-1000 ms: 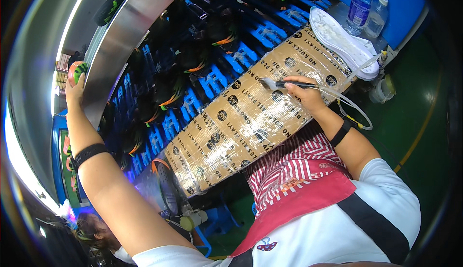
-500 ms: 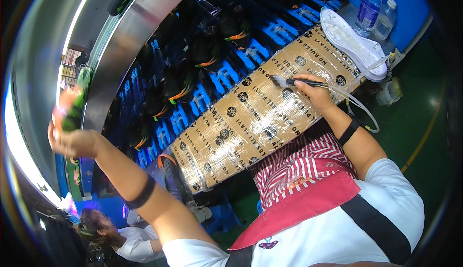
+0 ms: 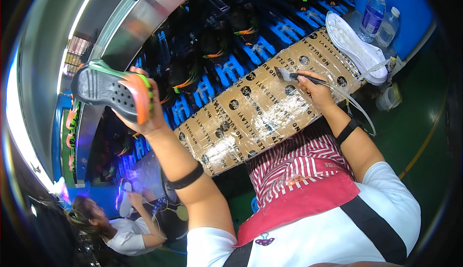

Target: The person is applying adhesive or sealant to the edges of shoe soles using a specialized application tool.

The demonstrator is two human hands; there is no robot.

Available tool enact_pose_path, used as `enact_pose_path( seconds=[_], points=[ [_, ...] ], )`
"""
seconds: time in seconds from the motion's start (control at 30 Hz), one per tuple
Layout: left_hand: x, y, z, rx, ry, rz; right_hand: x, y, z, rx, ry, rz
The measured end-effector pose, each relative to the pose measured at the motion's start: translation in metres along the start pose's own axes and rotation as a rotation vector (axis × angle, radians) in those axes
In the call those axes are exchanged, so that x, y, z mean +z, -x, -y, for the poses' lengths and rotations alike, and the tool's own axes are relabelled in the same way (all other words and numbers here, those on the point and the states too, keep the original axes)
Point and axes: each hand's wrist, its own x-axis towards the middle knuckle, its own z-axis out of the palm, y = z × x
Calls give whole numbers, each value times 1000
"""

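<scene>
My left hand [image 3: 155,115] is raised at the left and grips a shoe sole [image 3: 101,87] by its orange end. The sole is dark grey with rows of holes and grooves, and its rim shows orange and green. Over the board, my right hand [image 3: 318,93] is closed around the black handle of a brush [image 3: 285,75], its bristles pointing left. A clear tube [image 3: 351,99] runs from the brush's back end toward the right. Beneath the brush lies a cardboard-covered board [image 3: 231,136] wrapped in clear film.
A large white sole [image 3: 358,50] with whitish residue lies at the board's right end, beside two plastic bottles [image 3: 373,16]. Behind the board runs a rack with blue holders [image 3: 260,50] bearing dark shoe parts. A metal-edged machine [image 3: 123,23] stands left; a seated co-worker [image 3: 118,231] is lower left.
My left hand has swung right and toward me from the machine with the sole, which is now clearly visible. The right hand with the brush has barely moved.
</scene>
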Motion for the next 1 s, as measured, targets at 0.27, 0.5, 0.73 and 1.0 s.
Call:
enact_pose_path(
  seconds=[0.27, 0.5, 0.73, 1.0],
  points=[
    [2, 119, 90, 61, -307, -383, -2, -3, -7, -47, 8, 32],
    [11, 190, 119, -85, -136, -603, -9, 15, -9, -23, -144, -35],
    [-19, 226, 144, -219, -61, -730, 19, 45, 38, -19, -115, 197],
    [-10, 216, 175, -385, 42, -500, 60, 89, 85, -200, 134, 561]
  ],
)
